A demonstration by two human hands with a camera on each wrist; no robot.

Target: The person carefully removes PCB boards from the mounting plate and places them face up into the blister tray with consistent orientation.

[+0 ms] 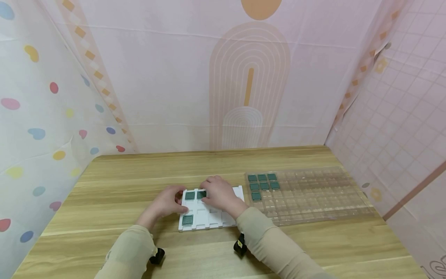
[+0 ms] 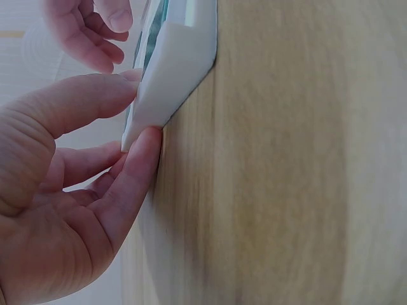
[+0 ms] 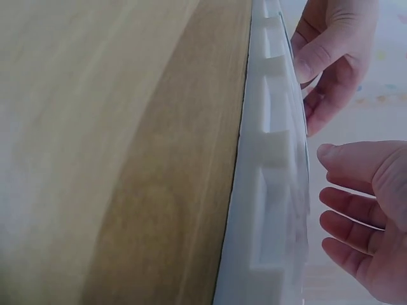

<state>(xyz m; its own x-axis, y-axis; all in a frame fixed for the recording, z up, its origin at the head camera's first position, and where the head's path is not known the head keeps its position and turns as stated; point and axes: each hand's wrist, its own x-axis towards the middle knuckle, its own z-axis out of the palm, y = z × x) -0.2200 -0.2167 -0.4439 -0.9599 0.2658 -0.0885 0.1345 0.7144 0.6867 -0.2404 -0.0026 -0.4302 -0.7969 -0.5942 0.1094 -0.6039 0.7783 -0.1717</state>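
Note:
A white compartment tray (image 1: 215, 221) lies on the table. Three green square chips show in it: one at the back left (image 1: 189, 195), one beside that (image 1: 201, 194), partly covered by my right hand, and one at the front left (image 1: 187, 220). My left hand (image 1: 166, 201) grips the tray's left end; in the left wrist view, thumb and fingers pinch its white edge (image 2: 172, 76). Above the tray's back row is my right hand (image 1: 219, 192). The right wrist view shows this hand (image 3: 381, 222) with its fingers loosely bent and nothing visible between them.
To the right lies a clear plastic tray (image 1: 313, 197) with many pockets. Several green chips (image 1: 264, 186) fill its back left corner. A small black device (image 1: 240, 246) sits at my right wrist, another (image 1: 157, 256) at my left. Patterned cloth walls (image 1: 167, 97) border the wooden table.

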